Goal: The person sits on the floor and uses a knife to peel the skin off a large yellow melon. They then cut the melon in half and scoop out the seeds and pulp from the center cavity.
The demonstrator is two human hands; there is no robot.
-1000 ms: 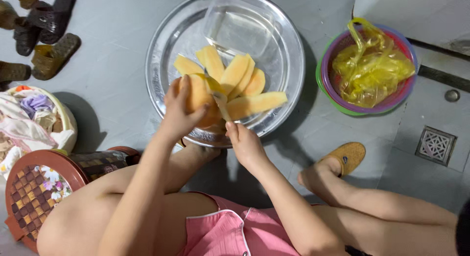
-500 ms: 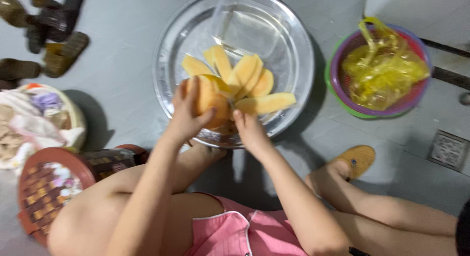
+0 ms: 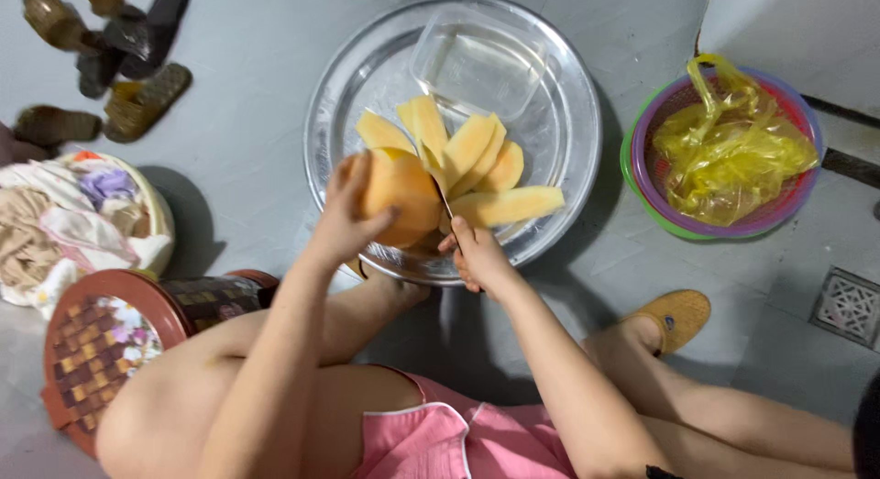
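My left hand (image 3: 346,220) grips a peeled orange-yellow fruit (image 3: 403,193) over the near rim of a round metal tray (image 3: 348,103). My right hand (image 3: 477,255) holds a knife (image 3: 445,202) whose thin blade stands against the fruit's right side. Several cut yellow slices (image 3: 477,163) lie fanned in the tray's middle. A clear empty plastic box (image 3: 478,65) sits at the tray's far side.
A purple and green basket (image 3: 642,181) with a yellow plastic bag (image 3: 733,149) stands right of the tray. Sandals (image 3: 110,48) lie at the top left, a laundry basket (image 3: 73,222) and a woven stool (image 3: 101,337) at the left. A floor drain (image 3: 848,305) is far right.
The fruit has turned a little in my left hand, and the knife stays at its right side. The view has shifted slightly.
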